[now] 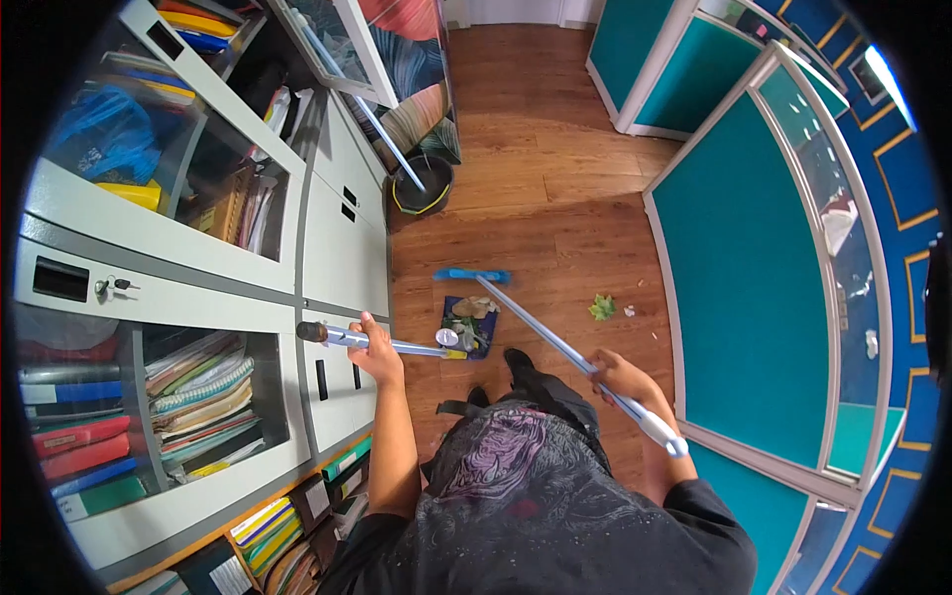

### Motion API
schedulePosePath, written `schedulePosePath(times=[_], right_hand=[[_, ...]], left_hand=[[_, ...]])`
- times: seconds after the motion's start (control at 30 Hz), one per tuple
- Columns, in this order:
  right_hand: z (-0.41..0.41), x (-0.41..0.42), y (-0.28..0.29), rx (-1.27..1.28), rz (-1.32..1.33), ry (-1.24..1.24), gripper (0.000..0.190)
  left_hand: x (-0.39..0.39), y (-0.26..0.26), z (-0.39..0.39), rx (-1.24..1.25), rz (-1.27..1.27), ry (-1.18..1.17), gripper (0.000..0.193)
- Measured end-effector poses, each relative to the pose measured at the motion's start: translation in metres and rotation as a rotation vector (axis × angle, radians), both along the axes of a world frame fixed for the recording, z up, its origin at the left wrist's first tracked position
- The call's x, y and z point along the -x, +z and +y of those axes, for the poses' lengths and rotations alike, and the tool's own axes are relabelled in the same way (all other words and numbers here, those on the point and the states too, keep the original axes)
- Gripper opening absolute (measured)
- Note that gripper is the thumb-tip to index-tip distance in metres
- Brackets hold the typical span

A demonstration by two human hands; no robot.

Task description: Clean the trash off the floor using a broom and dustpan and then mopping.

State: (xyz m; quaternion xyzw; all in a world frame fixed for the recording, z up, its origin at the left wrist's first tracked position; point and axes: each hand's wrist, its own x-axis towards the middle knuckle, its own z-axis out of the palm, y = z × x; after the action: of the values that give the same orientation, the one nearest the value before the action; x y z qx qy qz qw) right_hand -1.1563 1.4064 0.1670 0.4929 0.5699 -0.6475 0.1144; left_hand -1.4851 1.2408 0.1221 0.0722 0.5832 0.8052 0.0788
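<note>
My left hand (378,351) grips the upper part of a long dustpan handle (416,347). At its lower end a dark blue dustpan (487,338) rests on the wooden floor, holding litter (474,306) that includes leaves, crumpled brownish pieces and a white round item. Wrapped around the pale blue handle of a broom (535,321) is my right hand (623,375). The blue broom head (471,276) touches the floor just beyond the dustpan. A green-yellow leaf (602,307) and small white scraps (629,311) lie to the right of the broom handle.
White cabinets (343,253) with glass doors, files and papers line the left. Beyond them stands a black bucket (424,186) with a pole (383,134) in it, below an open cabinet door (383,82). Teal partition panels (744,275) border the floor (513,149) on the right.
</note>
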Motion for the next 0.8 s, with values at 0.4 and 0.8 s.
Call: schedulePosePath(times=[0.4,0.8], right_hand=[[-0.053,-0.016,-0.009,0.073,-0.054,0.072,0.033],[-0.120,-0.074,0.034,0.342,0.185,-0.430,0.031]], left_hand=[[-0.010,-0.004,0.011,-0.007,0.019,-0.031,0.037],[-0.019,-0.001,0.007,0.094,0.146,-0.092,0.042]])
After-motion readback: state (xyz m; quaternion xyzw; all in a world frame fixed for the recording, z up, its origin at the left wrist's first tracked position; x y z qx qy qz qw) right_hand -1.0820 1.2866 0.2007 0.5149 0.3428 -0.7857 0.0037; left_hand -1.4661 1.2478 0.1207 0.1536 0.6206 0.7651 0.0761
